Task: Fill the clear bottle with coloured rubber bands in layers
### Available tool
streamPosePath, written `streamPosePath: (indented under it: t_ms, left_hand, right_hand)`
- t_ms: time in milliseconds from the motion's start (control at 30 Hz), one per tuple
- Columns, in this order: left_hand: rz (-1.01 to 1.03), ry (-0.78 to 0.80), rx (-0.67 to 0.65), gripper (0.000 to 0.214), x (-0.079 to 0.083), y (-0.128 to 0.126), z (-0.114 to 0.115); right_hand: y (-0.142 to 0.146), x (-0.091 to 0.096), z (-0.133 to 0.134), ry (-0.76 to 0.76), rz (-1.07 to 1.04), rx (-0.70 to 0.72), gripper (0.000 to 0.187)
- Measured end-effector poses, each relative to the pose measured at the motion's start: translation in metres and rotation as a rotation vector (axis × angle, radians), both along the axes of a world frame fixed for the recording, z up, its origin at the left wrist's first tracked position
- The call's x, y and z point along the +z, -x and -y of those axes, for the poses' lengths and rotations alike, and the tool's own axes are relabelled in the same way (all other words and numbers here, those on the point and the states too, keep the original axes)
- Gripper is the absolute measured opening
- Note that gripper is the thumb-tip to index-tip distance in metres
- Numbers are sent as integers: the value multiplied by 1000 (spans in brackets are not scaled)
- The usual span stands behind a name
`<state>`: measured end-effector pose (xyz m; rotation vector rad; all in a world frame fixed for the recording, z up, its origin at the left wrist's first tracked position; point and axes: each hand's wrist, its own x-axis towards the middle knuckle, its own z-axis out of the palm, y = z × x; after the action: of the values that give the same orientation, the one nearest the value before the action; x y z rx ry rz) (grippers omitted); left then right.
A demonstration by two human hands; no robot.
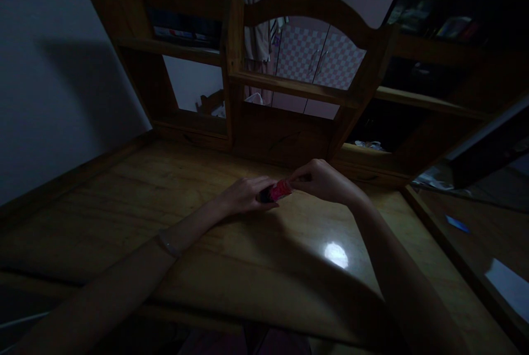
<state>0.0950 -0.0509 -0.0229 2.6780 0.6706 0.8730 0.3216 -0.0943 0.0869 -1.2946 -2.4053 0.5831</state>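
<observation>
Above the wooden desk, my two hands meet at a small, shiny pink-red object (pixel 281 189) with a dark end (pixel 265 195). Its kind is hard to make out in the dim light. My left hand (pixel 248 195) is closed around the dark end, fingers over the top and thumb below. From the other side, my right hand (pixel 318 178) pinches the red end with bent fingers; the fingertips are partly hidden. A thin bracelet (pixel 167 243) circles my left wrist.
The desk top (pixel 198 278) is glossy wood with a bright light reflection. At its back stands an open wooden shelf unit (pixel 289 90). A white wall (pixel 61 85) borders the left. To the right lie a blue card (pixel 457 224) and white paper (pixel 510 289).
</observation>
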Motion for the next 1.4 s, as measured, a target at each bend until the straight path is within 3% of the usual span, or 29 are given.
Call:
streamPosePath:
  t_ms: [133,233,333,467,933,1167,1400]
  left_hand:
    - [5,9,-6,52,-1,0,-1]
    - [4,19,-15,52,-2,0,-1]
    - [7,35,10,52,-1,0,-1]
    - [37,64,25,53,-1,0,0]
    - [65,105,28,52,-1,0,0]
    - [63,101,30,53,-2,0,-2]
    - [44,88,35,55,-1,1,-2]
  right_hand:
    - [-1,3,1,89,17,93,25]
    - [-5,6,1,241,11,148,26]
    - [-7,10,3,374,-32,137,32]
    - [-7,11,4,421,-76,101,39]
    - [-4,2,-3,111,-96,85,35]
    - [-4,-14,-18,77,-168,-12,24]
    - [-2,-15,-19,21,-219,-94,17]
